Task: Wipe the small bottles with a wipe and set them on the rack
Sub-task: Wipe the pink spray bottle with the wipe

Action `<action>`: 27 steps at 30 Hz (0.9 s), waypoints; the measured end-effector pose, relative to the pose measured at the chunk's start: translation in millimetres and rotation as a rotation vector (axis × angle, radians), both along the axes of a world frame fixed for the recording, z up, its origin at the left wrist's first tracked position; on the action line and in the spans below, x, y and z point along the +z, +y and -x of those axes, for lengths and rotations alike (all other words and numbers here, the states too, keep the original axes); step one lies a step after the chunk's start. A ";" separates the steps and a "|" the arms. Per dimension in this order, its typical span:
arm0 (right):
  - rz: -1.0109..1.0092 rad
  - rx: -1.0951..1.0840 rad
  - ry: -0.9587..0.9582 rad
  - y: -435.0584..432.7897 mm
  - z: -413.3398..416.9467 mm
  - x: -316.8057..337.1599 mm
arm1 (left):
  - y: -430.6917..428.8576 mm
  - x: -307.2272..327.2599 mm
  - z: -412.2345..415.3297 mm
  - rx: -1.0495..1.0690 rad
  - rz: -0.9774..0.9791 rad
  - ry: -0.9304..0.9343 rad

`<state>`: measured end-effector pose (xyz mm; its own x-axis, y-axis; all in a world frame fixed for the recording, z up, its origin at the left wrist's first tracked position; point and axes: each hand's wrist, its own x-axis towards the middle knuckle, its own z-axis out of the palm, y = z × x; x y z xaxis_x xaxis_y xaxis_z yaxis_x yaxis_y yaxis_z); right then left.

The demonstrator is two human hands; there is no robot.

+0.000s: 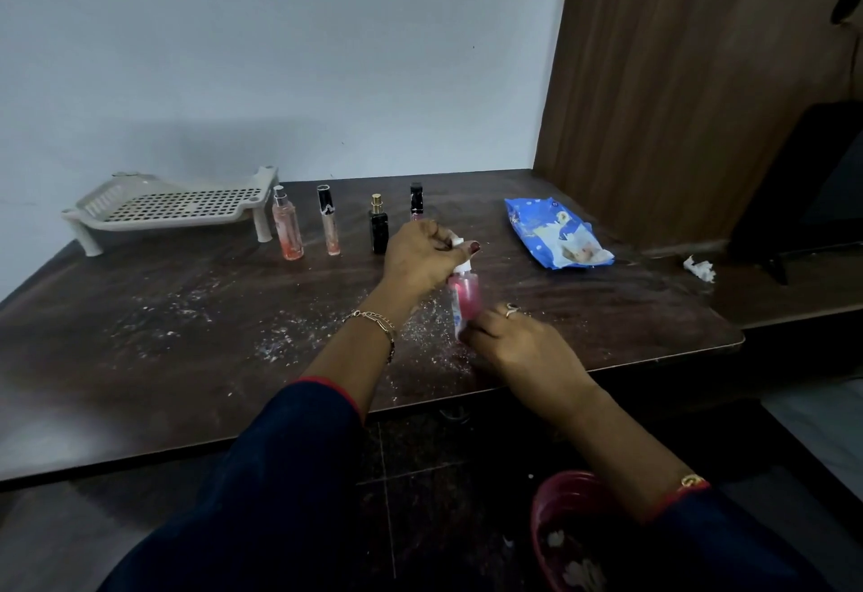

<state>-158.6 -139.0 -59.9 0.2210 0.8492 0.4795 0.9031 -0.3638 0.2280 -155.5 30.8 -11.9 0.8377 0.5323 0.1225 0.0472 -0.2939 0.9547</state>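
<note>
A: Head view: pink bottle [464, 297] held tilted just above the surface [187, 334], near its front edge. Left hand [422, 260] up at the white cap, fingers [469, 248] pinched together around it. Right hand [518, 344] at the base, fingers closed around the lower end.

B: Wipe?

A: Cannot tell; something pale shows by the right hand, too blurred to call. Blue wipe pack [555, 234] lying to the right, a crumpled scrap [699, 268] farther right.

B: Rack?

A: Grey rack [173, 208] at the back left, nothing on it. Four bottles standing in a row beside it: peach bottle [288, 229], slim tube [328, 220], black bottle [378, 229], dark-capped one [416, 201] partly behind the left hand.

B: Risks?

A: Likely a slip from a damp grip, bottle dropping past the near edge. Cap possibly loosening under a twist. Left wrist close to the black bottle, so an outward sweep could topple the row.
</note>
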 end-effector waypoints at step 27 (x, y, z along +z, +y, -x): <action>-0.140 0.010 0.067 11.5 -21.5 23.9 | -12.4 13.0 2.4 0.023 -0.091 0.075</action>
